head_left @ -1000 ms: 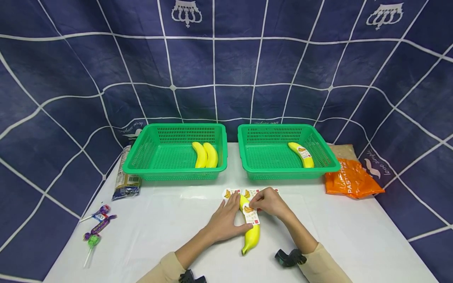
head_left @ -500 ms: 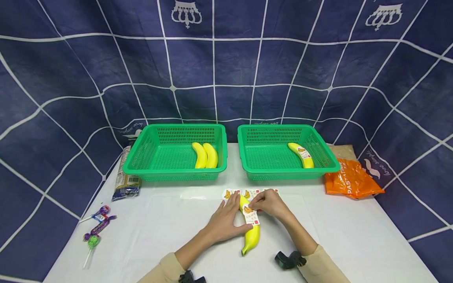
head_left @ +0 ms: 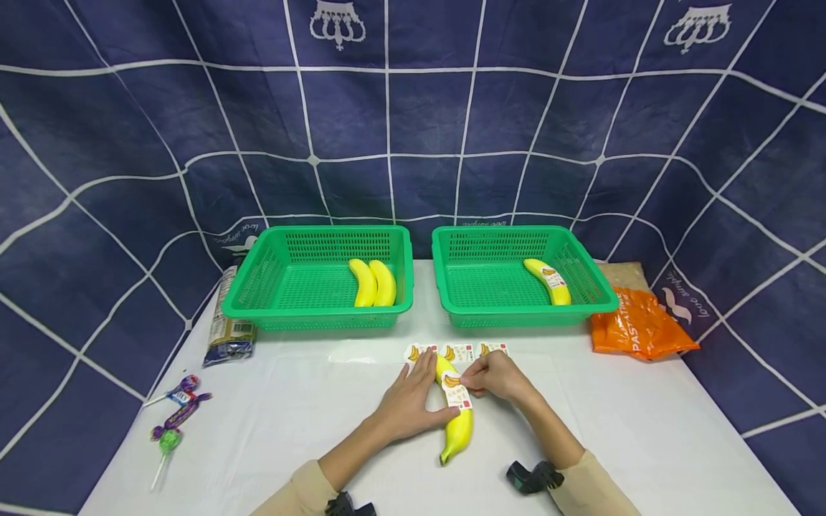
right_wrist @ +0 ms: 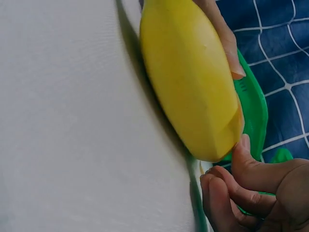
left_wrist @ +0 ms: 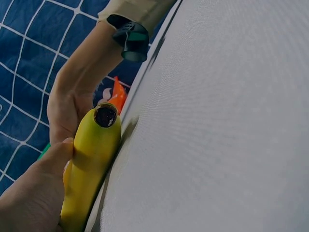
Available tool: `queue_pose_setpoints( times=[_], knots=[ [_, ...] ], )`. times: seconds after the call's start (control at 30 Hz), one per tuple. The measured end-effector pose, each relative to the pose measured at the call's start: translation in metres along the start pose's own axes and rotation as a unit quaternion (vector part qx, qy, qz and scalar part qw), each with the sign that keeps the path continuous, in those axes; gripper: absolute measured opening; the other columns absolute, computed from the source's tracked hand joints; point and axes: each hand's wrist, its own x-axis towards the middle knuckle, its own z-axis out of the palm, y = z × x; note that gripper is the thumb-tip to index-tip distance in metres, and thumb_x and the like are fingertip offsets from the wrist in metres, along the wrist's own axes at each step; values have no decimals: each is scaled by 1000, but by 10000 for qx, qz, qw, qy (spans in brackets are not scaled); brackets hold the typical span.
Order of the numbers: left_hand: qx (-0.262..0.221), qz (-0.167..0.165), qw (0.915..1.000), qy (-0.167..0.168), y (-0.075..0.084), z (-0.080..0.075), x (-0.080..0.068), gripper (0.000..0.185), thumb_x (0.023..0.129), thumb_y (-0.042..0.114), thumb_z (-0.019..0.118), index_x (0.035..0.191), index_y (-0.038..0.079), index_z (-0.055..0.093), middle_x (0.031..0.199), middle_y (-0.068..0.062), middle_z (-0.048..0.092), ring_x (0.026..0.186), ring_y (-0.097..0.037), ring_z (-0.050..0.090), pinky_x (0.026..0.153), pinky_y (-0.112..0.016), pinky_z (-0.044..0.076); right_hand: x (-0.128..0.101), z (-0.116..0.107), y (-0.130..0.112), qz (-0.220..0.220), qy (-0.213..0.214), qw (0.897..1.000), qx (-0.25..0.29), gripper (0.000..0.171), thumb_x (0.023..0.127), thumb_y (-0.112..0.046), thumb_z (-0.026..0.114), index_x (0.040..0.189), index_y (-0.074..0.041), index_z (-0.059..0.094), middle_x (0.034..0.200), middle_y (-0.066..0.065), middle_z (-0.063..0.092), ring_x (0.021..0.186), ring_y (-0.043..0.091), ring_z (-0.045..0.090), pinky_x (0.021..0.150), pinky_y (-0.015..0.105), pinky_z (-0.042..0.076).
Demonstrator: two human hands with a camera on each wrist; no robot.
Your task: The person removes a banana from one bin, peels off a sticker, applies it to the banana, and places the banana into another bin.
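Observation:
A yellow banana [head_left: 459, 433] lies on the white table between both hands, bearing a white sticker [head_left: 457, 394] with a banana picture. My left hand [head_left: 406, 405] steadies it from the left, fingers stretched along its upper side. The left thumb [left_wrist: 60, 154] reaches over the banana at the sticker's lower end. At the sticker's right edge is my right hand [head_left: 500, 376], fingers curled. In the right wrist view its thumb [right_wrist: 244, 150] touches the sticker's side of the banana, and the index fingertip sits just below. Behind the hands lies a strip with three stickers [head_left: 457, 352].
A green basket [head_left: 316, 313] at back left holds two bananas [head_left: 374, 283]. Another green basket [head_left: 529, 312] holds one stickered banana [head_left: 550, 282]. An orange bag [head_left: 639, 322] is at right, a dark-and-gold packet [head_left: 231, 326] at left. Several sweets [head_left: 177, 408] lie front left.
My right hand has shifted slightly right and down along the sticker's edge, uncovering more of the sticker strip behind it. The left hand and the banana have stayed in place.

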Motion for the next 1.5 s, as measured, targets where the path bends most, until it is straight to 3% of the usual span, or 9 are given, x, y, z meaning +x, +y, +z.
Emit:
queue_pose_setpoints(
  times=[0.3, 0.47, 0.77, 1.17, 1.5],
  knots=[
    [-12, 46, 10000, 13, 0, 0, -1, 107, 84, 77, 46, 156, 4, 15, 165, -10, 10, 152, -21, 14, 122, -51, 22, -7, -9, 0, 114, -1041, 9945, -48, 23, 75, 0, 79, 95, 7, 70, 75, 9, 72, 66, 12, 66, 62, 27, 58],
    [-29, 69, 10000, 31, -2, 0, -1, 107, 84, 76, 47, 155, 3, 16, 165, -11, 10, 153, -21, 13, 122, -51, 21, -6, -10, 0, -38, -1263, 9920, -41, 26, 73, 7, 78, 96, 7, 67, 74, 10, 72, 67, 13, 68, 63, 24, 56],
    [-130, 53, 9999, -29, -1, -4, 0, 107, 84, 76, 47, 156, 3, 15, 165, -11, 10, 152, -21, 14, 122, -51, 21, 3, -9, 1, -56, -1145, 9925, 421, 18, 88, -2, 68, 100, 11, 68, 78, 8, 70, 64, 11, 67, 65, 30, 62],
    [-154, 52, 9997, -164, -2, -6, 4, 109, 82, 77, 50, 157, 7, 13, 165, -8, 9, 152, -19, 14, 122, -49, 22, 9, -6, 5, -21, -1028, 9929, 591, 20, 90, -2, 65, 102, 14, 68, 76, 8, 70, 61, 8, 66, 64, 28, 61],
    [-400, 119, 9991, 39, -4, -5, 8, 91, 93, 68, 41, 154, 3, 23, 163, -9, 18, 152, -22, 15, 124, -47, 17, 12, -3, 9, -43, -941, 9924, 791, 21, 91, -3, 64, 101, 15, 68, 76, 9, 71, 59, 7, 66, 62, 27, 61]
  ],
)
